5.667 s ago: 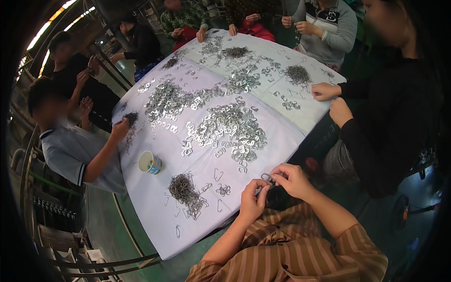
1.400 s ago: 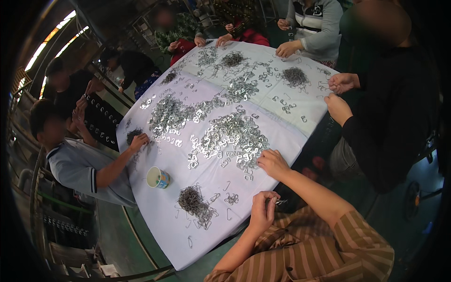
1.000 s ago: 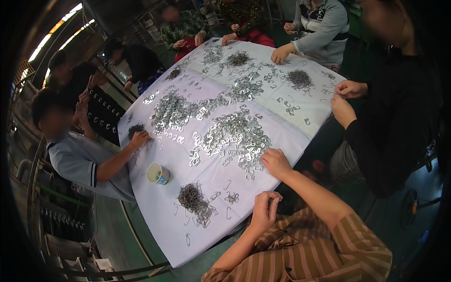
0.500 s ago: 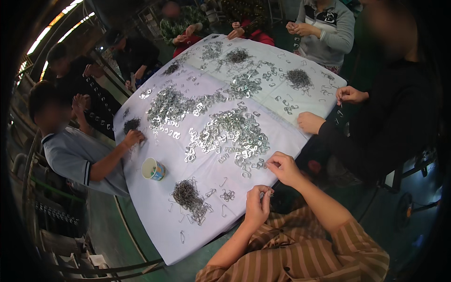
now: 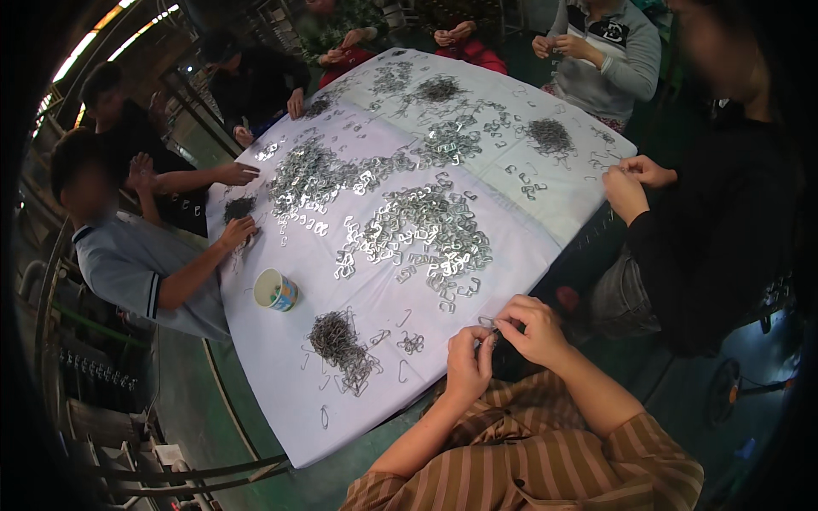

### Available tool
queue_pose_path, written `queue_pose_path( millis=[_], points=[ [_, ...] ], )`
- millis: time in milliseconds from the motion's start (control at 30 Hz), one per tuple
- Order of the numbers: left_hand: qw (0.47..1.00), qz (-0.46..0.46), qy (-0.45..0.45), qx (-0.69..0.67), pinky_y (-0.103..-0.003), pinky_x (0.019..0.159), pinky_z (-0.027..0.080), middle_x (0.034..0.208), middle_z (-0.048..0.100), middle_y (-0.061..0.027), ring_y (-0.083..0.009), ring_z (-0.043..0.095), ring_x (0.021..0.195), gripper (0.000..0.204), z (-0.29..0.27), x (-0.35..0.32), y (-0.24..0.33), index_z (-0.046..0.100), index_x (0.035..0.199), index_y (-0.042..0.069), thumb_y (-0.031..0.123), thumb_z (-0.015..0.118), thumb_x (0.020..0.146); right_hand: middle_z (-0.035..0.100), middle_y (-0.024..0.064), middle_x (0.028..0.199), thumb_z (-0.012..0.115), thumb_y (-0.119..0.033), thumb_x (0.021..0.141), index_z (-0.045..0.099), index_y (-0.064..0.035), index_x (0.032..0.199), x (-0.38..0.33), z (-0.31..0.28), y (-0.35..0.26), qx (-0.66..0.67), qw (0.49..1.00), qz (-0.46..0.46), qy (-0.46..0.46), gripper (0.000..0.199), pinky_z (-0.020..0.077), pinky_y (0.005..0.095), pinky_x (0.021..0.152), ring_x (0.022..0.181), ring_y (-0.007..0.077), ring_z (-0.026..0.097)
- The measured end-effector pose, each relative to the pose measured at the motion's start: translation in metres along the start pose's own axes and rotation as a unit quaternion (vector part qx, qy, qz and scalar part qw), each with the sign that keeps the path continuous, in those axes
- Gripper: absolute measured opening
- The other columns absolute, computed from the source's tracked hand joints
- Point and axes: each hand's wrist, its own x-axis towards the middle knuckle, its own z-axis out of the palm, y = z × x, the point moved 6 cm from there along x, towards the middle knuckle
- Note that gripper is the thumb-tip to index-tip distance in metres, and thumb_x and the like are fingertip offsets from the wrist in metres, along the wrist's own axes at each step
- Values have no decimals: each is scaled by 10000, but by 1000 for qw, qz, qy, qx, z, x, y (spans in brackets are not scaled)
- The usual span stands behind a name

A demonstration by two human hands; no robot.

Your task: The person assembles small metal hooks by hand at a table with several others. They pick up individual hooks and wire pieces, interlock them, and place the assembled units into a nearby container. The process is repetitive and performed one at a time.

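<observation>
At the table's near edge my two hands are close together. My right hand (image 5: 535, 330) is closed in a pinch on a small shiny metal link (image 5: 487, 323), which pokes out from the fingertips. My left hand (image 5: 469, 362) is closed too, its thumb against the fingers; the small thing in it is mostly hidden. Just beyond them lies a wide heap of bent, shiny metal links (image 5: 422, 226). To the left of my hands sits a dark pile of wire hooks (image 5: 338, 341), with a small cluster of wire pieces (image 5: 411, 343) beside it.
The white-clothed table (image 5: 281, 375) carries further link heaps (image 5: 307, 175) and dark wire piles (image 5: 550, 136). A paper cup (image 5: 277, 289) stands at the left. Several co-workers sit around; one person's hands (image 5: 635, 183) work at the right edge, and another's hand (image 5: 239, 232) touches the left side.
My right hand has drawn back from the edge of the link heap to my left hand, bringing a metal link. Co-workers' hands at the left and right have moved.
</observation>
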Motion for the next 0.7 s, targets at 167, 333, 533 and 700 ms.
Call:
queue_pose_path(
  millis=[167,333,533,700],
  points=[
    [1000,1,7,8,-380,770,418,886,623,-103,-295,550,813,104,0,0,2,570,947,33,45,637,868,579,72,709,683,-103,782,647,-46,748,-2,-1,-2,-23,1000,-12,15,76,439,384,668,658,270,579],
    [1000,9,-1,26,-354,769,447,880,638,-117,-274,582,819,88,1,-1,4,554,951,17,15,610,883,584,72,717,682,-97,780,652,-45,758,-5,-3,-5,-35,999,-16,16,64,436,385,677,668,273,580],
    [1000,-14,-7,-5,-380,750,432,892,619,-114,-303,530,819,103,2,-4,2,576,953,34,42,635,869,591,78,740,678,-92,785,658,-42,769,-8,-4,-3,-30,999,-21,14,56,434,386,681,689,275,581],
    [1000,-5,-11,0,-382,767,424,884,619,-116,-301,539,818,111,3,-3,0,576,949,38,43,641,859,593,78,754,679,-90,783,656,-40,770,-14,-1,1,-25,999,-38,25,57,427,387,682,699,281,578]
  ],
)
